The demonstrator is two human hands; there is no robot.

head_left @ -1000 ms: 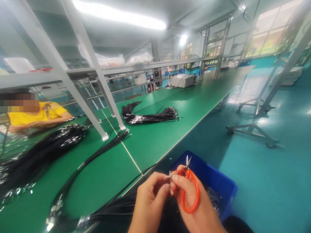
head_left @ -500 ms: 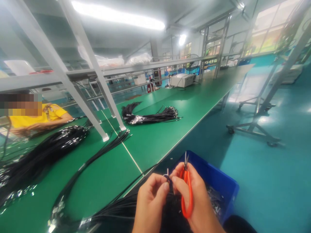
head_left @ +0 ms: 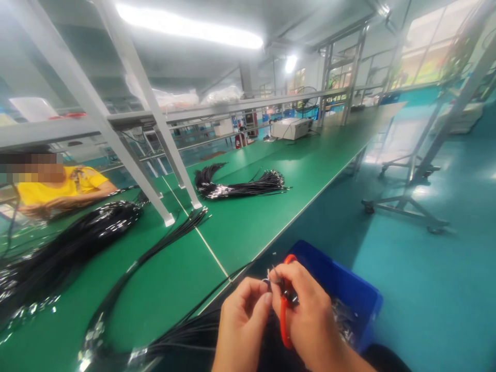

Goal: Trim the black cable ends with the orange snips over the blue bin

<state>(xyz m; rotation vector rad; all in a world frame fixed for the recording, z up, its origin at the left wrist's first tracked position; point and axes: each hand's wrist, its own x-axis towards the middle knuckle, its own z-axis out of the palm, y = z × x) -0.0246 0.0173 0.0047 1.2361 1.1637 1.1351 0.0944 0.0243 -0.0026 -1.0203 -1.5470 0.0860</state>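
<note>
My left hand (head_left: 245,315) pinches a black cable near its end, a short pale tip (head_left: 268,275) poking up beyond the fingers. Close against it on the right, my right hand (head_left: 304,299) grips orange-handled snips (head_left: 285,320). Their metal blades point left toward the cable end, partly hidden by my fingers; whether they touch it I cannot tell. A long bundle of black cables (head_left: 132,268) curves over the green table (head_left: 228,227) and runs toward my lap, behind my left wrist.
Below my right hand stands a blue bin (head_left: 364,294) with small scraps inside. Another cable bundle (head_left: 240,188) lies farther back, and a thick heap of cables (head_left: 73,243) lies left. A person in a yellow top (head_left: 85,181) sits across the table. Metal shelf posts (head_left: 178,160) rise from it.
My right hand has turned the snips from pointing upward to pointing left, bringing the blades beside the cable end. My left hand has stayed nearly in place.
</note>
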